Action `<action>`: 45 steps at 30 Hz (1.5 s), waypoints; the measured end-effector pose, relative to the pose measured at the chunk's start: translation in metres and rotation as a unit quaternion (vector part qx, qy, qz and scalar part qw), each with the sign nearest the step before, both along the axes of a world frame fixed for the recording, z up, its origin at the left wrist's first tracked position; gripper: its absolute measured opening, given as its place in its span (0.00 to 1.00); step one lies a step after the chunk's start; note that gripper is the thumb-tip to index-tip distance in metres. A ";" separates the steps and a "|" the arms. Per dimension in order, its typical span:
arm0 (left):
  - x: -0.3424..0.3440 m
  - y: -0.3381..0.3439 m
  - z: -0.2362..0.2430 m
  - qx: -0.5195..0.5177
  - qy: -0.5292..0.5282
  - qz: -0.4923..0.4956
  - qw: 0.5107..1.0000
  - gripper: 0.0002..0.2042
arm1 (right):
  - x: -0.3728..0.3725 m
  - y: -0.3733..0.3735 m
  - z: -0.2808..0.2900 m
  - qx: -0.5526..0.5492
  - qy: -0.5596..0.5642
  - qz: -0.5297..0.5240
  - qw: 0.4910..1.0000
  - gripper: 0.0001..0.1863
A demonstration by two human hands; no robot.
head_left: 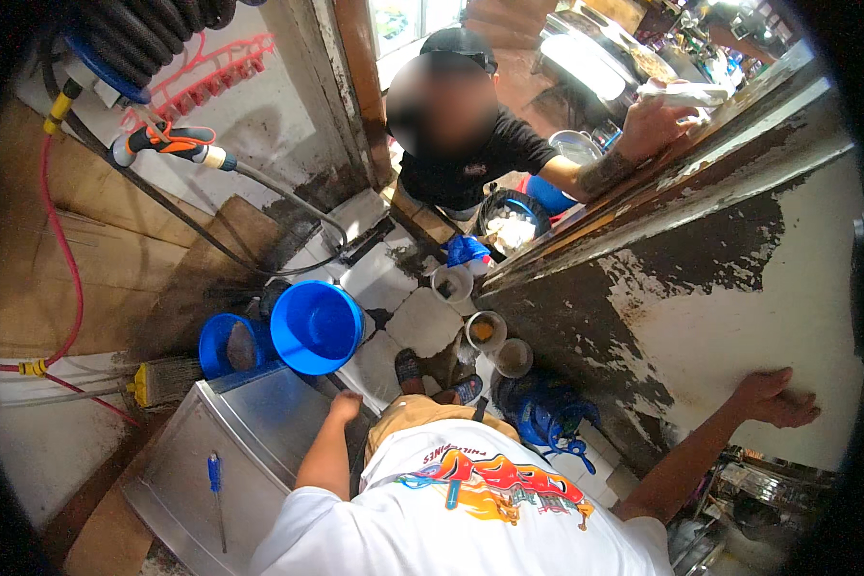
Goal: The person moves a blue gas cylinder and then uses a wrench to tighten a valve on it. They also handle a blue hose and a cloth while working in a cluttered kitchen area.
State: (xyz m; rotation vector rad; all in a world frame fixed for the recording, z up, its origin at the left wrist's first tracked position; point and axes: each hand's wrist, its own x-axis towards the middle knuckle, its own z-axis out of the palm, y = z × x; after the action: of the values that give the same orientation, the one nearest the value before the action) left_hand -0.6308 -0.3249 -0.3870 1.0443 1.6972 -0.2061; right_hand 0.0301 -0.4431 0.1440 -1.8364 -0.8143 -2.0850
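Bracing for balance, the right hand [776, 398] lies spread flat on the big white panel with peeling dark paint [739, 288] at right, while the left hand [345, 406], loosely curled and empty, rests on the shiny sheet-metal box [250, 451] near left.

White short-sleeved T-shirt, orange-red flame graphic; tan shorts; patterned slippers; bare forearms.

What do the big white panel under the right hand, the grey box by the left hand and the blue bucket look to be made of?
The white panel under the right hand looks like painted metal or wood, I cannot tell which: matte paint flakes off a dark layer. The grey box by the left hand seems sheet metal, with a brushed sheen and folded edges. The blue bucket looks like plastic, smooth, glossy and evenly coloured.
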 end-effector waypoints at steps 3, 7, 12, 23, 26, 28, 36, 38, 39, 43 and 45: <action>0.002 0.029 -0.006 0.101 0.005 -0.073 0.992 0.18 | 0.004 0.005 -0.007 0.043 0.010 0.048 0.998 0.39; 0.043 0.065 0.022 0.076 -0.031 -0.063 0.995 0.17 | 0.010 -0.016 -0.003 -0.029 -0.012 -0.073 0.997 0.44; 0.032 0.085 0.001 0.119 -0.072 -0.042 0.989 0.16 | 0.009 -0.002 -0.009 0.020 0.020 -0.019 0.999 0.44; 0.034 0.053 0.026 -0.040 -0.017 -0.054 0.998 0.17 | -0.006 -0.003 0.004 0.082 0.050 0.029 0.995 0.40; 0.009 0.047 0.010 -0.022 -0.029 -0.032 0.999 0.16 | -0.008 0.009 -0.007 0.053 0.046 0.082 0.994 0.38; -0.005 0.041 -0.009 -0.033 -0.048 0.031 0.998 0.16 | -0.008 0.021 -0.001 0.057 0.038 0.121 0.990 0.35; 0.054 0.074 0.040 -0.023 -0.035 -0.050 0.998 0.18 | -0.014 0.010 0.007 0.053 -0.001 0.069 0.996 0.35; 0.048 0.074 0.011 0.000 -0.068 -0.010 0.998 0.18 | -0.016 0.011 0.011 0.045 -0.006 0.062 0.997 0.35; 0.048 0.075 0.010 0.013 -0.084 0.010 0.996 0.18 | -0.016 0.015 0.009 0.051 -0.001 0.067 0.996 0.36; 0.037 0.071 0.005 0.013 -0.076 -0.010 0.997 0.18 | -0.018 0.018 0.008 0.057 0.010 0.079 0.995 0.37; 0.033 0.073 0.002 0.002 -0.059 -0.092 0.994 0.18 | -0.020 0.018 0.007 0.062 0.013 0.080 0.995 0.36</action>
State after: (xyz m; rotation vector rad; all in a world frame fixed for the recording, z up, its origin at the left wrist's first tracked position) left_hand -0.5977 -0.2519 -0.3850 1.1932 1.4958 -0.2549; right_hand 0.0105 -0.4253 0.1512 -1.6719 -0.7801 -1.9626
